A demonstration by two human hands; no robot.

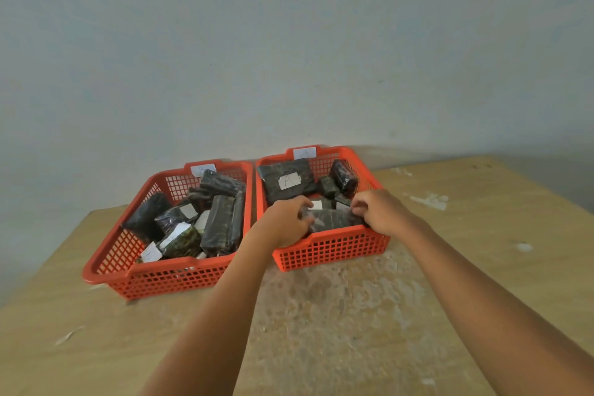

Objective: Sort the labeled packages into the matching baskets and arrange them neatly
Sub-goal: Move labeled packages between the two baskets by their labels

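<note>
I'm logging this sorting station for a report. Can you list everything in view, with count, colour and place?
Baskets: two, red-orange plastic mesh, side by side at the table's far edge; left basket, right basket.
Basket tags: two, white, on the far rims; left tag, right tag.
Packages: exact count unclear, dark wrapped, some with white labels; a pile in the left basket, more in the right, one marked "A".
Table: one, tan wood with worn pale patches.
Wall: pale grey-blue, behind.
Hands: two, bare; left hand and right hand both gripping a package at the right basket's near edge.
</note>
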